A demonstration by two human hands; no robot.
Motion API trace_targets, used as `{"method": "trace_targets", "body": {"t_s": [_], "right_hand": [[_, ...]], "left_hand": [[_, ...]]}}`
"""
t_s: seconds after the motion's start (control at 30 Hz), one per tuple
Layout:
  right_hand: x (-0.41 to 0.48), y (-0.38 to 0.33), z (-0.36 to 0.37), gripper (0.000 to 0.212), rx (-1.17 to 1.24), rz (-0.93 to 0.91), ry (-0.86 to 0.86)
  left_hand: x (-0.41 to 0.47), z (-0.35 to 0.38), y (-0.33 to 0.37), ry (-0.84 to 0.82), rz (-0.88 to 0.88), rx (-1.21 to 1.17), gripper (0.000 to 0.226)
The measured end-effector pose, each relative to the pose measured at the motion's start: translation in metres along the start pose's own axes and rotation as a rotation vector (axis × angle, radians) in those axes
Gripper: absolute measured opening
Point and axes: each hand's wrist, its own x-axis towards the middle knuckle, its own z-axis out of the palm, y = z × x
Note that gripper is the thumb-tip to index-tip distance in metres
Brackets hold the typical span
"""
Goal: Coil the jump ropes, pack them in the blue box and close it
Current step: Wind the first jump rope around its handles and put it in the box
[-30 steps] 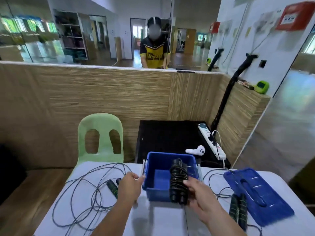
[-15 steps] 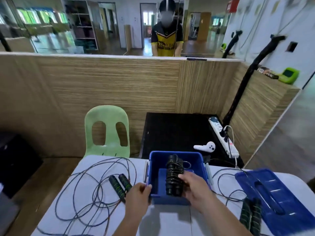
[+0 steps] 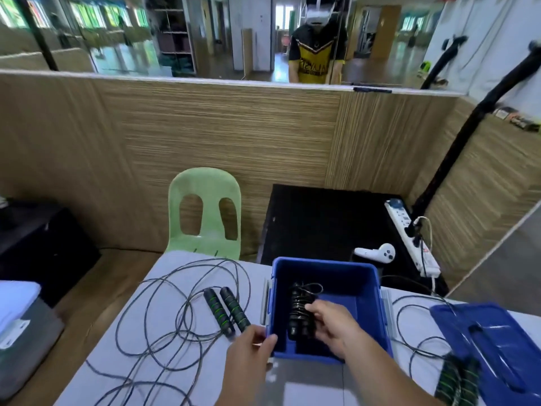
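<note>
The right hand (image 3: 336,326) reaches down into the blue box (image 3: 328,306), its fingers curled around the coiled jump rope (image 3: 298,313), a dark bundle wound around its own handles and held upright against the box's inner left side. The left hand (image 3: 251,351) comes in from below with the forearm angled up, thumb and fingers pinched on the box's near left rim. Just left of that hand, a loose jump rope (image 3: 175,323) sprawls in wide loops over the bench (image 3: 307,388), its two green-banded handles (image 3: 227,312) lying side by side. To the right of the box another rope's cord curls toward a second pair of handles (image 3: 458,379) at the bench's near edge, beside the blue lid (image 3: 497,344) lying flat. A green chair (image 3: 205,212) stands behind the bench.
</note>
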Motion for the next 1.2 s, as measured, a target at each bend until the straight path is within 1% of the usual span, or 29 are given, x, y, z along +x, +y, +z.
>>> {"method": "trace_targets", "body": {"t_s": [0.27, 0.53, 0.67, 0.8, 0.87, 0.97, 1.1, 1.2], "right_hand": [[0.026, 0.006, 0.005, 0.022, -0.088, 0.055, 0.041], [0.044, 0.011, 0.010, 0.034, -0.233, 0.017, 0.045], [0.053, 0.016, 0.011, 0.029, -0.274, 0.016, 0.078], [0.062, 0.017, 0.006, 0.033, -0.318, 0.015, 0.108], [0.060, 0.014, 0.007, 0.031, -0.367, 0.003, 0.101], [0.057, 0.008, 0.007, 0.020, -0.436, -0.023, 0.082], [0.049, -0.001, -0.003, 0.015, -0.621, -0.083, 0.050], [0.027, -0.019, -0.013, 0.004, -0.933, -0.239, 0.079]], "left_hand": [[0.006, -0.002, -0.003, -0.013, 0.023, 0.024, 0.011], [0.015, -0.003, -0.005, -0.042, 0.047, 0.065, 0.013], [0.019, -0.002, -0.004, -0.036, 0.044, 0.037, 0.010], [0.022, 0.000, -0.004, -0.035, 0.056, 0.034, 0.011], [0.022, 0.000, -0.004, -0.030, 0.072, 0.028, 0.012], [0.021, 0.000, -0.002, -0.040, 0.098, 0.021, 0.013], [0.022, 0.001, -0.002, -0.035, 0.087, 0.016, 0.014], [0.024, 0.001, -0.003, -0.036, 0.087, 0.005, 0.014]]}}
